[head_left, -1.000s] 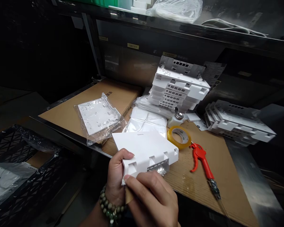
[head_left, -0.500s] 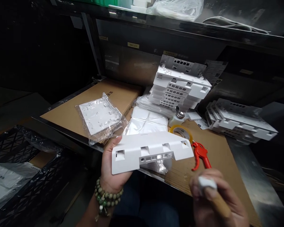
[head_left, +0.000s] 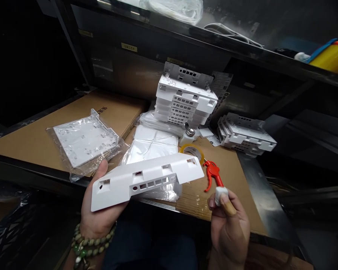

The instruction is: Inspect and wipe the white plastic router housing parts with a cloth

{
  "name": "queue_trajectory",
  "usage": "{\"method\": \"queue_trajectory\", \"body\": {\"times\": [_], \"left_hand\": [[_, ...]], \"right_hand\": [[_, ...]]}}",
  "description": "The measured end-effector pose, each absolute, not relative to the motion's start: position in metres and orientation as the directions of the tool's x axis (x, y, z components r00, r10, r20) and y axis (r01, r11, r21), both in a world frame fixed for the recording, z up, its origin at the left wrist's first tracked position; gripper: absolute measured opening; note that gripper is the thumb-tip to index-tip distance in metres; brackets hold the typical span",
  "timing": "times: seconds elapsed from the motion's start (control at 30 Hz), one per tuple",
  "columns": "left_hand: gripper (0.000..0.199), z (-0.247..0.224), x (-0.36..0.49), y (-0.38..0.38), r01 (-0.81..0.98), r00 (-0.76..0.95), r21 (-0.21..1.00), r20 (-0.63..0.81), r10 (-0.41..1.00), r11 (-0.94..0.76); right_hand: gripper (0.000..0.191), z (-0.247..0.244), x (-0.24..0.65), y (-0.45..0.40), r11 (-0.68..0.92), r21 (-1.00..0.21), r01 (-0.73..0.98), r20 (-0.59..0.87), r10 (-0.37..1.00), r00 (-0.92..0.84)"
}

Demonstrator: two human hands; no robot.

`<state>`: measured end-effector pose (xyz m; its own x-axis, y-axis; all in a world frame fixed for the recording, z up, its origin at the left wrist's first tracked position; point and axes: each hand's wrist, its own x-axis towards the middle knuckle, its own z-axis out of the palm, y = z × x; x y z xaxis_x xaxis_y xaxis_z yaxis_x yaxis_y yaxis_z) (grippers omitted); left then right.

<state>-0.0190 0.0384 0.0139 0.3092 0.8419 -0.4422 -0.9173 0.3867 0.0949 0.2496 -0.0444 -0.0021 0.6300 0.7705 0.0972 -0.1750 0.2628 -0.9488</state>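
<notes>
My left hand (head_left: pixel 101 210) grips the left end of a white plastic housing (head_left: pixel 154 170), its side with a row of square openings facing me. In my right hand (head_left: pixel 228 228) a small white block or wad (head_left: pixel 221 195) is pinched between thumb and fingers; the thumb has a tan cover. Just above that hand lies a red air gun (head_left: pixel 213 173). Behind the housing are a yellow tape roll (head_left: pixel 192 150), a white pump bottle (head_left: pixel 187 135) and a pile of clear plastic bags (head_left: pixel 154 140).
A bagged white housing (head_left: pixel 86 140) lies on flat cardboard (head_left: pixel 45 123) at left. Stacked white housings (head_left: pixel 186 99) stand behind, with a smaller stack (head_left: pixel 245 137) at right. A metal shelf (head_left: pixel 169 33) crosses overhead. A black crate (head_left: pixel 14 228) is at lower left.
The view has swung right, so the bench things appear further left. My right hand has risen beside the air gun's handle with the white block. The housing now slants upward to the right.
</notes>
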Motion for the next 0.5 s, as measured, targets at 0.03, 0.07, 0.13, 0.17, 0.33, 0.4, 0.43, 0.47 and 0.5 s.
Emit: {"method": "queue_trajectory", "body": {"times": [0.03, 0.07, 0.13, 0.17, 0.33, 0.4, 0.43, 0.47, 0.5], "left_hand": [[0.069, 0.009, -0.021, 0.038, -0.910, 0.356, 0.060, -0.395, 0.847, 0.411], [0.069, 0.005, -0.022, 0.038, -0.901, 0.396, 0.031, -0.352, 0.848, 0.434], [0.068, 0.000, -0.023, 0.037, -0.877, 0.463, 0.003, -0.265, 0.846, 0.481], [0.070, 0.001, -0.022, 0.036, -0.866, 0.490, 0.006, -0.196, 0.849, 0.501], [0.086, 0.007, -0.010, 0.038, -0.834, 0.551, 0.160, 0.304, 0.777, 0.528], [0.087, 0.000, -0.007, 0.037, -0.848, 0.528, 0.243, 0.306, 0.792, 0.471], [0.083, -0.006, -0.007, 0.036, -0.859, 0.497, 0.281, 0.253, 0.830, 0.428], [0.078, -0.015, -0.007, 0.034, -0.865, 0.458, 0.318, 0.187, 0.869, 0.388], [0.074, -0.026, -0.009, 0.032, -0.867, 0.417, 0.351, 0.120, 0.901, 0.354]], "right_hand": [[0.021, -0.003, 0.250, -0.044, 0.254, -0.949, -0.187, 0.082, 0.772, 0.630], [0.022, -0.003, 0.249, -0.044, 0.244, -0.949, -0.199, 0.066, 0.772, 0.632], [0.023, -0.006, 0.248, -0.043, 0.231, -0.946, -0.227, 0.032, 0.764, 0.645], [0.024, -0.007, 0.248, -0.042, 0.232, -0.942, -0.243, 0.017, 0.754, 0.656], [0.021, -0.010, 0.249, -0.034, 0.239, -0.905, -0.351, -0.061, 0.745, 0.665], [0.021, -0.009, 0.249, -0.030, 0.205, -0.897, -0.391, -0.106, 0.759, 0.642], [0.024, -0.009, 0.249, -0.029, 0.187, -0.894, -0.408, -0.128, 0.766, 0.630], [0.026, -0.009, 0.249, -0.027, 0.171, -0.890, -0.423, -0.146, 0.771, 0.620], [0.029, -0.009, 0.248, -0.027, 0.160, -0.885, -0.437, -0.164, 0.771, 0.615]]}}
